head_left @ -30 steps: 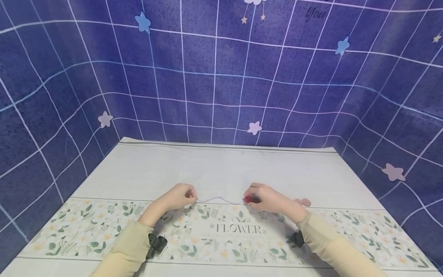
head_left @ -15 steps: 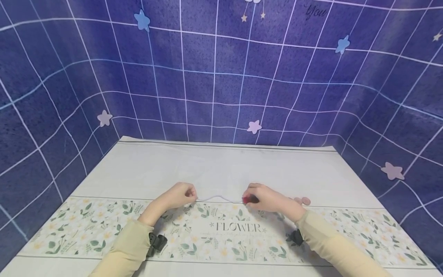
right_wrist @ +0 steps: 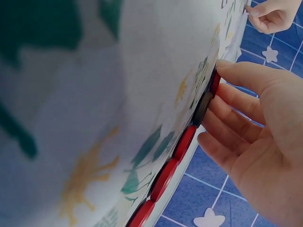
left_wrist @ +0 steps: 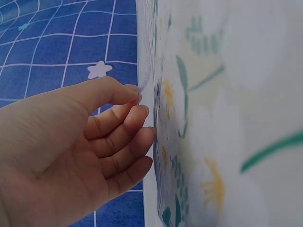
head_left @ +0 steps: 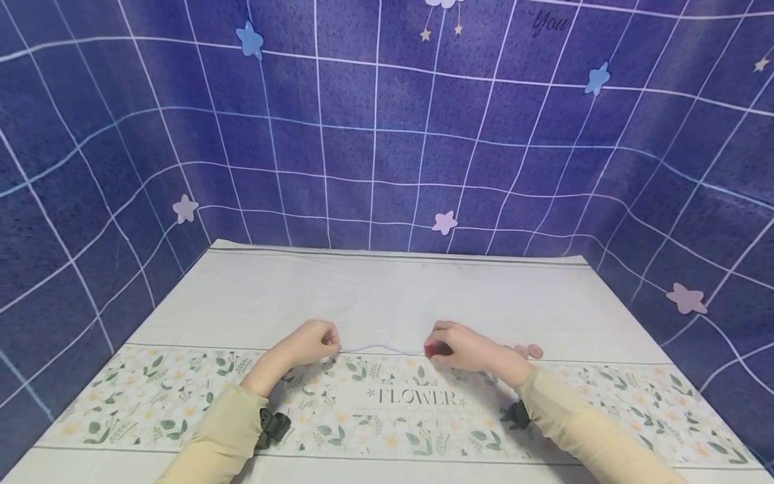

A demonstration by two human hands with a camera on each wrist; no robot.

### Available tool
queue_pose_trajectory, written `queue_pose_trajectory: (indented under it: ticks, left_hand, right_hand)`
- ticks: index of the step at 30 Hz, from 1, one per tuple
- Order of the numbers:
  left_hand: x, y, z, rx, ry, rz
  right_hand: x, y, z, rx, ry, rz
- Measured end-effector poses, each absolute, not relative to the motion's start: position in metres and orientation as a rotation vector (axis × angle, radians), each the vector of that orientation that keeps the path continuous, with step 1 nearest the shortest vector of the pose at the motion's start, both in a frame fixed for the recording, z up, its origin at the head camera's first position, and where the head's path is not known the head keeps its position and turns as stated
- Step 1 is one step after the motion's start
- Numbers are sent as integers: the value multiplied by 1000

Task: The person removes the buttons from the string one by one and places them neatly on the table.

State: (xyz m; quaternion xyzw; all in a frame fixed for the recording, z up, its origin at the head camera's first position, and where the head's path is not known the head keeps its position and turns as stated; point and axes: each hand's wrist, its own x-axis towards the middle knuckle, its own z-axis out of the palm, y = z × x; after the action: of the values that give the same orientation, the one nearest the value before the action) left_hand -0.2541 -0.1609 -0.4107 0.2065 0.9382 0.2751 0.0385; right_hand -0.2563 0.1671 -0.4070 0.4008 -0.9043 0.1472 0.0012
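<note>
In the head view my left hand (head_left: 314,339) pinches the left end of a thin pale lavender cord (head_left: 381,346) between thumb and index finger. The cord runs in a shallow wave over the white cloth towards my right hand (head_left: 462,346). In the right wrist view that hand's thumb and index finger grip a red disc (right_wrist: 216,82), with a dark disc (right_wrist: 202,108) right behind it under the other fingers. A red disc (right_wrist: 184,143) and more like it continue the row. The cord's right end is hidden near the thumb.
Pinkish discs (head_left: 535,351) lie to the right, beyond my right wrist. A tablecloth (head_left: 387,289) with a printed flower band covers the table. Blue gridded fabric (head_left: 375,134) with stars hangs behind and at both sides.
My left hand has shifted slightly left with the cord's end, and the cord's wave looks flatter. The right hand and the discs stay nearly in place.
</note>
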Motion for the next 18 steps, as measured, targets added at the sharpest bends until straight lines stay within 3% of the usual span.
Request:
queue_pose_trajectory:
  ticks: [18]
  left_hand:
    - [-251,-153,-404,511,2851,752]
  right_hand:
    - [-256,173,-411,1232,-2858,471]
